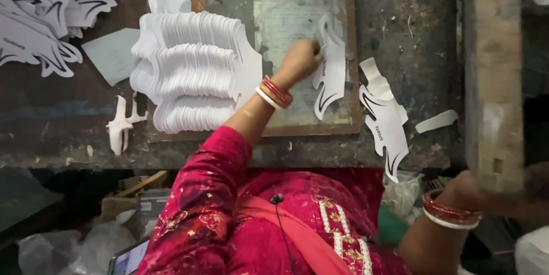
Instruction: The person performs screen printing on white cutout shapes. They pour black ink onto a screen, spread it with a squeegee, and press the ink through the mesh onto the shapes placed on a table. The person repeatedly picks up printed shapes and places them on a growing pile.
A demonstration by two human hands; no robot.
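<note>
Left hand: the left hand (301,60) is closed, fingertips pinched on the upper edge of a white cut-out piece (330,69) and pressing it down onto the board.
Right hand: the right hand (466,186) is at the lower right, wrapped round the base of a long wooden block (493,74) that stands blurred at the table's right side; the grip looks closed, though the fingers are partly hidden.
Piece in hand: flat, thin, white with dark curved marks, lying on the grey sheet of the framed board (337,129), near its right rim.
Handling, as judged: light and flexible, likely to bend or crease if gripped mid-span; narrow tips appear fragile. Best taken by the edge at the broad upper part, as now, and kept flat.
Stack: a fanned stack of blank white pieces (191,72) covers the board's left half, just beside the left forearm.
Finished pieces: two similar marked pieces (384,120) lie right of the board, one overlapping the table edge; a pile of marked pieces (43,12) sits at the far left.
Offcuts: a small white scrap (123,123) and a strip (437,121) lie on the worn table (412,34).
</note>
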